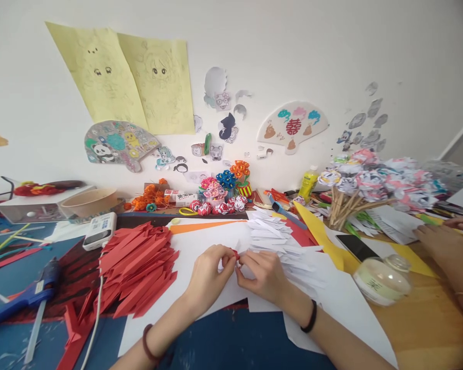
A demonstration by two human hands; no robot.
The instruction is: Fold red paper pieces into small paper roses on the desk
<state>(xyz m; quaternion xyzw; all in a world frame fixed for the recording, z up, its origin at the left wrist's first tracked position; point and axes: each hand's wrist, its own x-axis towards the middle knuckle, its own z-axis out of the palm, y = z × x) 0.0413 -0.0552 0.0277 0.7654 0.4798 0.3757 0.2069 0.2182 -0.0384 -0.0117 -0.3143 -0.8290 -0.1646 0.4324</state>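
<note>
My left hand (208, 272) and my right hand (265, 273) meet over white paper sheets (200, 239). Between their fingertips is a small red folded paper piece (235, 254), mostly covered by the fingers; a white tip sticks up just above it. Both hands are closed in a pinch. Left of my left hand lies a large pile of red folded paper strips (141, 267). A pile of white folded paper strips (270, 231) spreads behind and to the right of my right hand.
A blue glue gun (42, 288) and a white power bank (99, 231) with a cable lie left. Rightward are a phone (358, 247), a glass jar (384, 280), paper flowers on sticks (343, 205) and another person's hands (443, 239). Small red-and-white paper balls (219, 207) line the back.
</note>
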